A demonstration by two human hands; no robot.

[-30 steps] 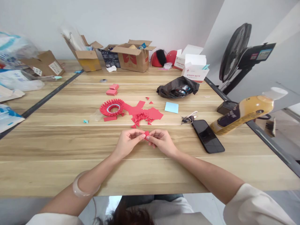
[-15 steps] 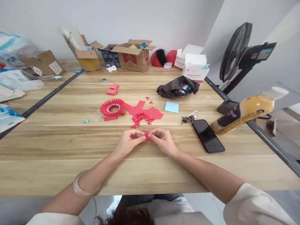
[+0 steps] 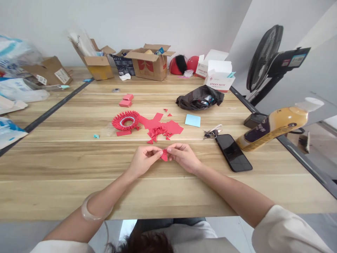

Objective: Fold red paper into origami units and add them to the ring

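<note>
A small piece of red folded paper (image 3: 164,155) is pinched between my two hands, just above the table. My left hand (image 3: 144,159) grips its left side with thumb and fingers. On the other side, the thumb and index finger of my right hand (image 3: 183,156) hold its upper right edge. Beyond my hands lies a pile of folded red paper triangles (image 3: 158,133), partly over flat red paper sheets (image 3: 173,128). To the left of the pile sits a spiky red paper ring (image 3: 118,121) with a pale blue inner band.
A blue sticky-note pad (image 3: 192,120), keys (image 3: 210,134), a black phone (image 3: 233,153) and a yellow bottle (image 3: 271,126) lie or stand to the right. Behind are a black plastic bag (image 3: 195,100), red paper blocks (image 3: 125,103) and a cardboard box (image 3: 150,68).
The red paper now shows more of its face below my fingertips. My right thumb and fingers have shifted slightly up on it; my left hand has barely moved.
</note>
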